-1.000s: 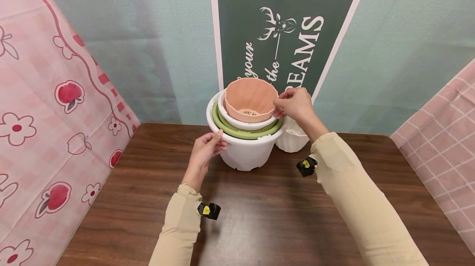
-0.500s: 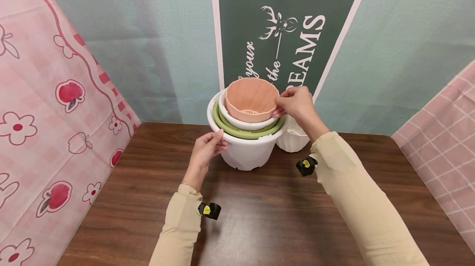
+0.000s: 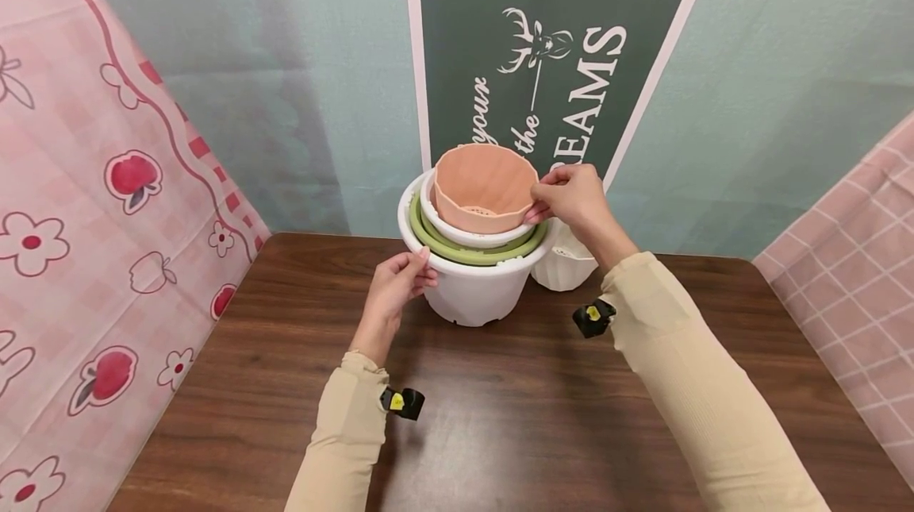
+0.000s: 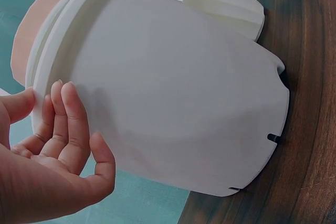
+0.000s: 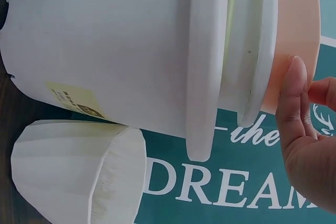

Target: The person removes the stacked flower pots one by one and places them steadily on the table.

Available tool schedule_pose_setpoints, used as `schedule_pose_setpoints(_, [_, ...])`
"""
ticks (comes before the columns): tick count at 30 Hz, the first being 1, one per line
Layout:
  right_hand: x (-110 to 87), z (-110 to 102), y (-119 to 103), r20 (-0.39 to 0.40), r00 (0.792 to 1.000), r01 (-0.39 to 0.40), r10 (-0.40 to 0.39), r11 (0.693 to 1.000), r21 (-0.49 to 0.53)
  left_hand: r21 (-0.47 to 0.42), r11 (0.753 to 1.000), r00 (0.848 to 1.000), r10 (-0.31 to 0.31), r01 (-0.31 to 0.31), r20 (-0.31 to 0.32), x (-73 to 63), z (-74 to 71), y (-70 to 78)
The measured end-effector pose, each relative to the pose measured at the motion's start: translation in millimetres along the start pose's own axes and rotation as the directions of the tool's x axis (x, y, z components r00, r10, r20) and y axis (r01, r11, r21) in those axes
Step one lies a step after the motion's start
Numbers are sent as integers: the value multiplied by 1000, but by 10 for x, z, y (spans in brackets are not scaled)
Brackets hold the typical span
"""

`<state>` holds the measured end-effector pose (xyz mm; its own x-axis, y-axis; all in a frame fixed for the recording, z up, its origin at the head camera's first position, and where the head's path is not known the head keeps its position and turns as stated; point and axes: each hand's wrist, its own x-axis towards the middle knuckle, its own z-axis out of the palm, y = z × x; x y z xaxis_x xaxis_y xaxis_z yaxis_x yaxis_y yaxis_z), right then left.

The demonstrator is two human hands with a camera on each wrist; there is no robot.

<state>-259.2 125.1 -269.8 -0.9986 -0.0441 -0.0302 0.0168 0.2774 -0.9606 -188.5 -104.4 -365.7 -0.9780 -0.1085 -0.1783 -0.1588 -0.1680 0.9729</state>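
Observation:
Several flower pots stand nested in one stack. Outermost is a large white pot (image 3: pixel 474 295), upright on the table. Inside it sit a green pot (image 3: pixel 467 256), a smaller white pot (image 3: pixel 480 240) and, topmost, a peach pot (image 3: pixel 474 179) with a scalloped rim and drain holes in its floor. My left hand (image 3: pixel 397 283) pinches the large white pot's rim at the front left, thumb on top and fingers beneath. With thumb and fingers, my right hand (image 3: pixel 574 198) pinches the right side of the peach pot's rim. The lower parts of the inner pots are hidden.
A small white fluted pot (image 3: pixel 562 268) stands just right of the stack, partly behind my right hand. The brown wooden table (image 3: pixel 485 417) ends at a teal cloth (image 3: pixel 307 99) behind. Pink patterned cloths (image 3: pixel 71 218) flank the left and right sides.
Both hands keep their holds and the stack stays in place. The peach pot tips slightly, its far rim a little higher and less of its floor holes showing.

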Motion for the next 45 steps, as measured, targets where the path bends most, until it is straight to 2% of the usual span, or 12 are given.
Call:
schedule_pose_setpoints(10, [-22, -24, -103, -8, 1000, 24, -24, 1000, 3, 6, 1000, 1000, 2, -2, -2, 2, 7, 5])
schedule_pose_setpoints(20, [-51, -50, -166, -5, 999, 44, -44, 997, 56, 13, 1000, 1000, -9, 9, -14, -9, 4, 5])
schedule_pose_setpoints(45, [-142, -163, -359, 23, 996, 86, -87, 995, 49, 3, 1000, 1000, 4, -4, -6, 2, -3, -14])
